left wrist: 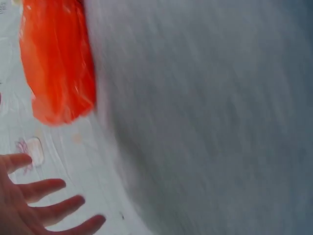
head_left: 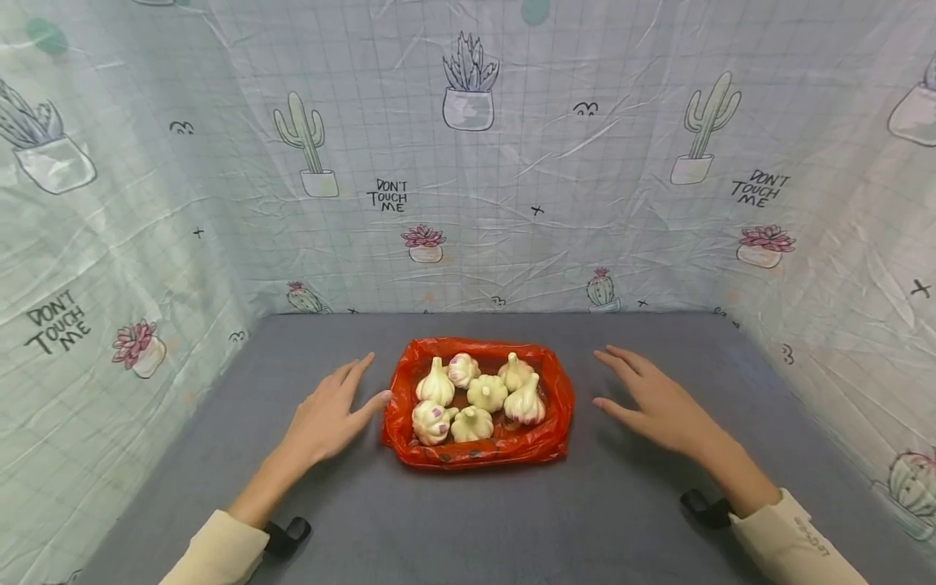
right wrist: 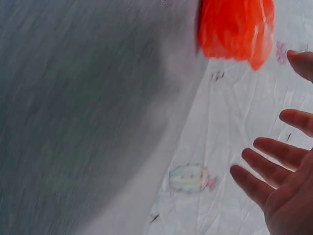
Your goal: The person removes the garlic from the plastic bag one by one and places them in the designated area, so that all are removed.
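In the head view, several garlic bulbs lie in a container wrapped in a red plastic bag, its edges folded down around them. My left hand is at the bag's left side, fingers spread, the thumb tip right at the red rim. On the other side my right hand hovers a little apart from the bag, its fingers spread and holding nothing. Both wrist views show the fingers of the left hand and the fingers of the right extended, with the bag's side beyond them.
The container stands on a grey table. A pale curtain printed with cacti and lettering rises behind the table and along both sides. Dark straps sit at the wrists below cream sleeves.
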Tool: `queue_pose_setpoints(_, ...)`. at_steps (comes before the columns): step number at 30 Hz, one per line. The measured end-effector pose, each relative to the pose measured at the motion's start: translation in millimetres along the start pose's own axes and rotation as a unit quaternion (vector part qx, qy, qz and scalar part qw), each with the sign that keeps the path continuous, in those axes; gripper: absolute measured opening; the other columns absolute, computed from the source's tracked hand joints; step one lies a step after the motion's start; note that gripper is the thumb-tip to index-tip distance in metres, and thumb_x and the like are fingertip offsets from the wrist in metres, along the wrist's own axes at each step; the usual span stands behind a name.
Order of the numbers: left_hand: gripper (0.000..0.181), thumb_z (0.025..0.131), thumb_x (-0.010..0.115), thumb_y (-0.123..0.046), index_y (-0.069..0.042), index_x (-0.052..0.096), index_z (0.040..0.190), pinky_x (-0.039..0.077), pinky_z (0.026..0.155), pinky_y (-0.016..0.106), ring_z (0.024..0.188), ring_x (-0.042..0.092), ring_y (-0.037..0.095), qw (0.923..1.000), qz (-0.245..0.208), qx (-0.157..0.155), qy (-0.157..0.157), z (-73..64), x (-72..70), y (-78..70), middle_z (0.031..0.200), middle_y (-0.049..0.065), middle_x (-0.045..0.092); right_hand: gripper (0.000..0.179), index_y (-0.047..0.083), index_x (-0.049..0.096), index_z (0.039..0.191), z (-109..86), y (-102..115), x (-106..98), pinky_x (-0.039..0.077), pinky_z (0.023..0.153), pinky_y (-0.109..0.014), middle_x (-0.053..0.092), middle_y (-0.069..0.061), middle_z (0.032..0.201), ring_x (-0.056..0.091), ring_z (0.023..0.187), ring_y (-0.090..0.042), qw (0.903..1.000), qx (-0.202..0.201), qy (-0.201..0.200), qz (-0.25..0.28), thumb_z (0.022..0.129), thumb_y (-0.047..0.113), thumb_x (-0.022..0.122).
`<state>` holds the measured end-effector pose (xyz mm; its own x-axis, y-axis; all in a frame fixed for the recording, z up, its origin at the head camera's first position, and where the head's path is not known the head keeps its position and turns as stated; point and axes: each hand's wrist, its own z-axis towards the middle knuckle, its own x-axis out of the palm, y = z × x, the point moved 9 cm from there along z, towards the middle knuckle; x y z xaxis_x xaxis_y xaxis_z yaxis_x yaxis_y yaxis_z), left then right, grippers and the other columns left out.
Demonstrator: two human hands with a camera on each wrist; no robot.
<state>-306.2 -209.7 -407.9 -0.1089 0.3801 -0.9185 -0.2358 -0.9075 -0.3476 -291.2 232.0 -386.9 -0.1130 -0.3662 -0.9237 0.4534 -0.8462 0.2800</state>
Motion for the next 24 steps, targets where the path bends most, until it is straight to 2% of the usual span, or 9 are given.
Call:
queue_pose_setpoints(3, 0.078, 0.100, 0.050, -0.066, -0.023, 0.032, 0.162, 0.041, 0.103, 0.075, 0.138, 0.052, 0.045, 0.9987, -0.050, -0.005, 0.008, -0.6, 3.8, -7.9, 0.159, 0.018, 0.045, 0.068, 0.017, 0.043, 0.156, 4.4, 15, 1, 0.047, 0.106, -0.065, 0.048, -0.015, 0.156, 0.050, 0.139, -0.040, 0.9994, -0.022, -0.008, 0.024, 0.098, 0.038, 0.070)
queue_pose_setpoints(7, 0.071, 0.101, 0.056, -0.057, -0.026, 0.034, 0.161, 0.047, 0.101, 0.067, 0.129, 0.061, 0.039, 0.9921, -0.122, -0.015, 0.026, 2.1, 10.0, -13.8, 0.155, 0.017, 0.050, 0.062, 0.015, 0.047, 0.153, 11.5, 33, 1, 0.057, 0.094, -0.054, 0.056, -0.012, 0.147, 0.064, 0.118, -0.033, 0.9965, -0.048, -0.021, 0.066, 0.098, 0.031, 0.072)
queue_pose_setpoints(10, 0.063, 0.103, 0.056, -0.049, -0.030, 0.034, 0.159, 0.051, 0.101, 0.062, 0.128, 0.061, 0.040, 0.9814, -0.186, -0.026, 0.038, 6.1, 14.5, -16.4, 0.155, 0.019, 0.049, 0.061, 0.015, 0.049, 0.152, 16.3, 44, 1, 0.060, 0.086, -0.049, 0.059, -0.010, 0.144, 0.068, 0.107, -0.029, 0.9938, -0.059, -0.027, 0.090, 0.097, 0.030, 0.072)
queue_pose_setpoints(14, 0.054, 0.107, 0.052, -0.039, -0.030, 0.037, 0.157, 0.047, 0.107, 0.062, 0.136, 0.054, 0.046, 0.9644, -0.257, -0.046, 0.044, 11.7, 20.1, -17.8, 0.158, 0.019, 0.045, 0.058, 0.012, 0.050, 0.150, 22.6, 54, 3, 0.060, 0.086, -0.049, 0.061, -0.011, 0.141, 0.069, 0.106, -0.028, 0.9904, -0.072, -0.029, 0.114, 0.099, 0.029, 0.071)
queue_pose_setpoints(19, 0.049, 0.108, 0.050, -0.034, -0.025, 0.041, 0.155, 0.040, 0.113, 0.063, 0.143, 0.046, 0.046, 0.9525, -0.297, -0.057, 0.040, 18.4, 25.3, -21.2, 0.160, 0.017, 0.042, 0.053, 0.010, 0.055, 0.146, 31.0, 61, 3, 0.060, 0.087, -0.046, 0.065, -0.011, 0.135, 0.070, 0.106, -0.026, 0.9849, -0.079, -0.046, 0.147, 0.098, 0.024, 0.072)
queue_pose_setpoints(24, 0.045, 0.108, 0.050, -0.029, -0.025, 0.047, 0.152, 0.039, 0.113, 0.062, 0.142, 0.046, 0.044, 0.9443, -0.317, -0.079, 0.034, 22.3, 29.8, -23.0, 0.159, 0.015, 0.043, 0.051, 0.007, 0.057, 0.143, 40.2, 67, 5, 0.059, 0.091, -0.051, 0.067, -0.014, 0.133, 0.069, 0.109, -0.028, 0.9778, -0.081, -0.051, 0.186, 0.097, 0.020, 0.072)
